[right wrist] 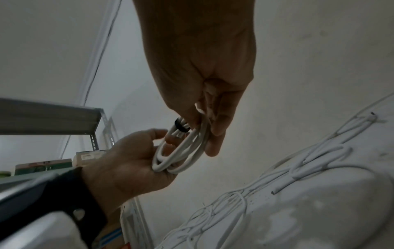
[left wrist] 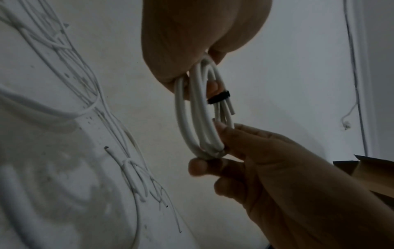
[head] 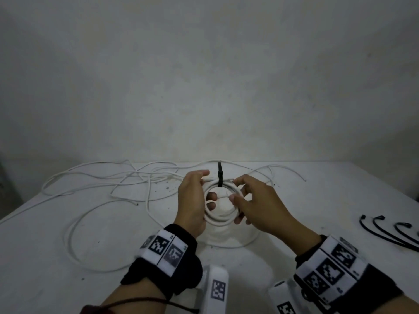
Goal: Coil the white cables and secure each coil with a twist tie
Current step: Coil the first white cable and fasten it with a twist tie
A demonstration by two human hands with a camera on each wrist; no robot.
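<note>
Both hands, left hand (head: pixel 192 200) and right hand (head: pixel 256 207), clamped on white coil (head: pixel 218 217) at frame centre; best cinching black tie (head: pixel 220 175) snug, keeping loops gathered.

The head view looks forward and down over the white table (head: pixel 68 234) toward the wall. The left wrist view looks close along the left hand (left wrist: pixel 192 38); the right wrist view along the right hand (right wrist: pixel 202 67). All three share the held coil (head: pixel 218 219) and both hands.
</note>
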